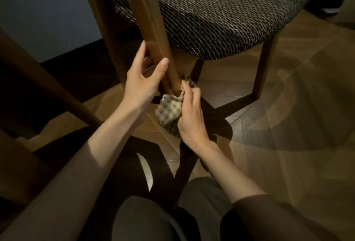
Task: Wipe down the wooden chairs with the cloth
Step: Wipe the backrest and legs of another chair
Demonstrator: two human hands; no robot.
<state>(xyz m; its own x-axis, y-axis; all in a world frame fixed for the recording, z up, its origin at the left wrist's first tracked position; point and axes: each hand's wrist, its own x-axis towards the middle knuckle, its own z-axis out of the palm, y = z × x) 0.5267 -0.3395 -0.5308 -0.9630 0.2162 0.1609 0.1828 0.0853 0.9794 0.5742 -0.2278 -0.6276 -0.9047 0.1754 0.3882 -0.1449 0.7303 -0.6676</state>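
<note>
**Entry: rear post of one chair, under the cloth**

Item 1. Wooden chair (264, 67), with a woven seat pad (221, 13), standing on a wood-pattern floor (288, 125). We view it from low down, with the person's knees (146, 219) at the bottom edge of the view.

Item 2. Rear post (146, 19) of that chair, a long pale upright slanting across the view.

Item 3. Left hand (142, 85), grasping the post, with the thumb across its near face and the fingers behind it. We judge it to be steadying the chair.

Item 4. Right hand (192, 117), clenched round the cloth (170, 109). The cloth is a patterned rag bunched against the lower end of the post, just below the left hand.

Item 5. Step in hand, as we judge it: wiping the low part of this post.

Item 6. Next move, as we judge it: draw the cloth along the wood with firm wrap-round pressure. If it goes upward, the left hand must shift out of its path. The dark stretchers (236, 100) and the far leg would follow (we cannot tell whether they are already wiped).

Item 7. Dark wooden member at left (48, 87). We cannot say whether it belongs to a second chair.

Item 8. Containers: we see none, so there are no contents to list.
</note>
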